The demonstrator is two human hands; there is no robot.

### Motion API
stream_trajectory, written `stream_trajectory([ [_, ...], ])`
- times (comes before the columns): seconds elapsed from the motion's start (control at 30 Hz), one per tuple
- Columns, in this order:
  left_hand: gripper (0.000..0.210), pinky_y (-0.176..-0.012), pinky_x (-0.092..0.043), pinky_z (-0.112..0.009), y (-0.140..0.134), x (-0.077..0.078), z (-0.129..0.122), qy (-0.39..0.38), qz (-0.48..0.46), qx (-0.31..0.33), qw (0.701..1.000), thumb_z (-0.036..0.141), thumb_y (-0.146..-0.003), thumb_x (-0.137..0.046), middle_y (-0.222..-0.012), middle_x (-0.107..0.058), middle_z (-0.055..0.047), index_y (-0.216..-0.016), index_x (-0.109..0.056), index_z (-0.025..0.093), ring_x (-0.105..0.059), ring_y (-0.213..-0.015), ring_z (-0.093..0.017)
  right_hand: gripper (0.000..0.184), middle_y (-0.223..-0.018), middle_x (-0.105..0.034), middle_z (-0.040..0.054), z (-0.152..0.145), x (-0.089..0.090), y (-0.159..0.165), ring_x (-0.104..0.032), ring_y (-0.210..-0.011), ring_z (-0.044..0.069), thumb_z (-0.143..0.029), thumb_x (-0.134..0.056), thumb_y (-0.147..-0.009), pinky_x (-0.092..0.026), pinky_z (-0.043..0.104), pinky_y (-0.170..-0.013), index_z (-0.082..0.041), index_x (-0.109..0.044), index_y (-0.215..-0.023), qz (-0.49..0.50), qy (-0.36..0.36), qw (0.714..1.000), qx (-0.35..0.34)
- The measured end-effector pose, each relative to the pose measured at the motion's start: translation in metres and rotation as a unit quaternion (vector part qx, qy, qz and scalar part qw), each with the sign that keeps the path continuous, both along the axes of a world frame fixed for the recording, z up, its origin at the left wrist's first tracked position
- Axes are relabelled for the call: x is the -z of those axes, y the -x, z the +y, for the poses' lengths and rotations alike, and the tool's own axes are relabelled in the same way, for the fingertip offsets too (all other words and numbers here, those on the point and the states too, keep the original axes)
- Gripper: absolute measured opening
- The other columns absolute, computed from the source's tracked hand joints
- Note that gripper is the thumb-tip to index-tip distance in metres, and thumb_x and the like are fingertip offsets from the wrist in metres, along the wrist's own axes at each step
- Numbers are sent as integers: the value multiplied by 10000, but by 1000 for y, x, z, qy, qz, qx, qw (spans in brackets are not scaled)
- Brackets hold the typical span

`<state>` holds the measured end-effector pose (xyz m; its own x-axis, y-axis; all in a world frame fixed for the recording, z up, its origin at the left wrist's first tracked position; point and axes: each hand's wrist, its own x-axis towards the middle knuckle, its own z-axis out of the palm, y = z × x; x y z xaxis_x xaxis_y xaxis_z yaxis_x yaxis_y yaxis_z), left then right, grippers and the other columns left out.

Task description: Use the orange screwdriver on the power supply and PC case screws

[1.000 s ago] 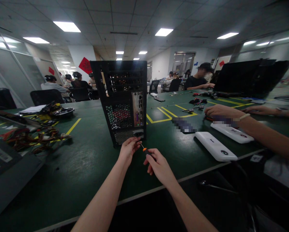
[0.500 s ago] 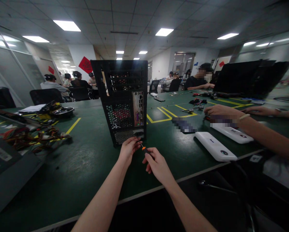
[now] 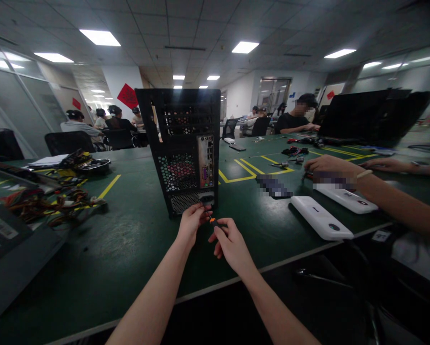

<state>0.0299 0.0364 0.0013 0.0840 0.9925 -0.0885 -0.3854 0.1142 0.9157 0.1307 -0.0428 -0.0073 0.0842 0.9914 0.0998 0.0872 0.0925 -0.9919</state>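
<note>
A black computer case (image 3: 189, 139) stands upright on the green table, its rear panel with ports and perforated grilles towards me. My right hand (image 3: 231, 242) grips a screwdriver (image 3: 212, 221) by its black and orange handle, the thin shaft slanting up and left towards the case's lower right corner. Beside the shaft tip, my left hand (image 3: 193, 221) is closed with its fingertips pinched together, just in front of the case's bottom edge. Whatever those fingertips hold is hidden or too small to name. Whether the tip touches a screw cannot be made out.
A grey metal box (image 3: 17, 258) and bundled cables (image 3: 57, 203) lie at the left. On the right are two white devices (image 3: 321, 218), a blurred dark phone-like object (image 3: 274, 186) and a co-worker's hand (image 3: 332, 170). The table's front edge (image 3: 232, 282) runs close to my forearms.
My right hand and the screwdriver have shifted slightly left and up, nearer my left fingertips. My left hand and the case look almost unmoved.
</note>
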Motion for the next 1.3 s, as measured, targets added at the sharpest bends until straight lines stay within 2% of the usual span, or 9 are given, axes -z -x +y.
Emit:
stream_trajectory([
  [0.17, 111, -541, -454, -192, 0, 2, 1, -5, 15, 17, 1000, 180, -726, -545, -828, -651, -125, -789, -583, 97, -601, -622, -110, 223, -651, -558, -34, 2, 4, 0, -485, -377, 66, -376, -396, -799, -382, 173, -334, -202, -358, -934, 44, 0, 999, 8],
  [0.33, 111, -516, -438, -177, 0, 4, 3, -9, 18, 18, 1000, 188, -725, -552, -790, -650, -111, -774, -593, 97, -583, -584, -92, 213, -652, -557, -40, 3, 5, 0, -480, -365, 67, -380, -393, -800, -378, 180, -328, -208, -351, -918, 32, 3, 999, 7],
  [0.73, 122, -568, -463, -187, 1, 3, 4, 12, -14, -6, 1000, 49, -740, -476, -821, -634, -111, -820, -557, 94, -595, -643, -95, 212, -669, -574, -25, -1, 3, -2, -466, -391, 65, -360, -403, -790, -360, 184, -360, -199, -382, -927, 20, -14, 1000, 13],
  [0.87, 111, -570, -465, -198, 4, 7, 8, 5, 34, -24, 999, 64, -750, -463, -783, -623, -97, -819, -544, 98, -584, -623, -88, 208, -725, -588, -10, -1, 4, -10, -467, -409, 65, -344, -415, -773, -359, 195, -378, -202, -417, -924, -10, -17, 999, 32],
  [0.97, 137, -559, -460, -212, 5, 10, 10, -15, 131, -32, 991, 109, -769, -443, -818, -614, -92, -872, -533, 104, -579, -622, -91, 207, -794, -593, 9, 0, 5, -25, -482, -455, 72, -327, -458, -736, -366, 207, -411, -201, -473, -898, -54, -38, 994, 86],
  [1.03, 170, -587, -458, -238, 5, 11, 9, -75, 251, -22, 965, 140, -770, -443, -853, -611, -86, -905, -544, 119, -577, -651, -107, 217, -805, -593, 17, 0, 6, -35, -499, -491, 85, -318, -476, -717, -379, 218, -442, -198, -497, -896, -73, -47, 990, 115],
  [1.07, 181, -626, -455, -255, 4, 10, 7, -122, 323, -17, 939, 153, -767, -449, -875, -607, -80, -910, -557, 132, -575, -687, -119, 221, -796, -593, 18, 0, 7, -39, -504, -502, 91, -316, -480, -712, -383, 223, -453, -196, -504, -896, -78, -50, 988, 126],
  [1.17, 203, -753, -414, -282, -3, 9, 1, -253, 503, -14, 826, 187, -773, -449, -968, -574, -68, -912, -597, 180, -549, -836, -153, 226, -775, -589, 20, 0, 8, -45, -505, -511, 100, -316, -480, -713, -388, 232, -469, -192, -509, -899, -83, -57, 985, 139],
  [1.3, 286, -720, -399, -275, -18, 9, -4, -287, 627, 2, 724, 256, -814, -390, -1040, -516, -72, -1042, -562, 242, -534, -862, -170, 210, -762, -574, 7, 0, 8, -43, -475, -465, 85, -315, -477, -724, -386, 232, -457, -198, -499, -896, -77, -58, 986, 133],
])
